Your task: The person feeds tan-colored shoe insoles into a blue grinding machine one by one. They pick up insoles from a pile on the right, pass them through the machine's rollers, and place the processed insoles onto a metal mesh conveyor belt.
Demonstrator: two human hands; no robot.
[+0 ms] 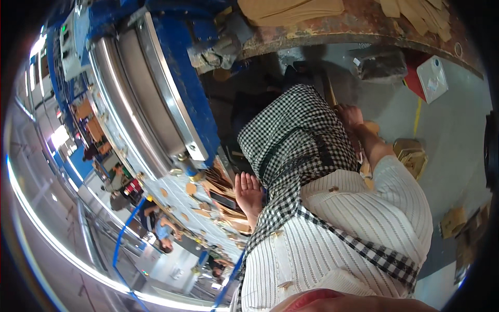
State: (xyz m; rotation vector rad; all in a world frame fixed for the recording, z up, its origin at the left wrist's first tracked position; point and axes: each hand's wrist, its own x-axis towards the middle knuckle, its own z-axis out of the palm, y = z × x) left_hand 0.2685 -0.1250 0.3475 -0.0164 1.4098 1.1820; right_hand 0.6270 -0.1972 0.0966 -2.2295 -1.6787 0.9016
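My left hand [248, 196] is raised beside my apron, its fingers stretched out and nothing in it. Close to it lies a stack of brown flat pieces [220, 182], which look like leather or card, and a dark flat rectangular thing [223, 200]. At the other side of my lap, my right hand [350, 116] hangs low by the checked apron [301, 130]. Its fingers are partly hidden, so I cannot make out a hold. A narrow brown upright piece [328, 89] stands just beyond it, and tan pieces [372, 127] show behind the wrist.
A blue machine [195, 99] with shiny steel rollers [130, 99] stands at the left. A worn bench [332, 32] with tan sheets [291, 11] spans the top. On the floor at right are a dark wrapped bundle [382, 66], a red-and-white box [430, 78] and a tan bundle [410, 156].
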